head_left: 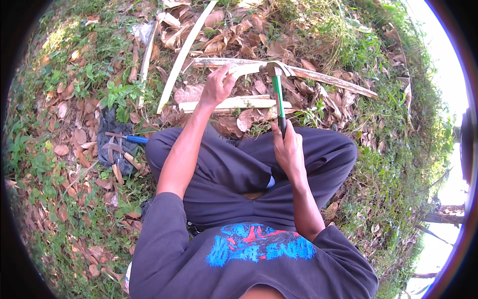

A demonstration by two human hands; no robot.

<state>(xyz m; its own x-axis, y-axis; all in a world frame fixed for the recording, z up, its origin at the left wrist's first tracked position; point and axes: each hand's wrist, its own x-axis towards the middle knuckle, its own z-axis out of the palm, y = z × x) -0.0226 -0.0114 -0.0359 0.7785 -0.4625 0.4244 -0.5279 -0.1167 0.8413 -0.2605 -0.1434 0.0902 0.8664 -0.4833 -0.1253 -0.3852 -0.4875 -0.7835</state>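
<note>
Hammer (279,95): right hand (290,150) is gripping it, left hand (218,85) pinching wood strip (248,69); apparently hammering, calling for steady aim next.

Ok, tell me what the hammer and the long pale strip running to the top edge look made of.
Hammer: head probably steel, from its grey sheen; smooth green and black handle perhaps plastic or rubber coated, core hidden.
Pale strip: likely bare wood or bamboo, by its matte cream surface; I can't tell which.

Sunlit grass (393,189) and brown leaves (280,48)
</note>
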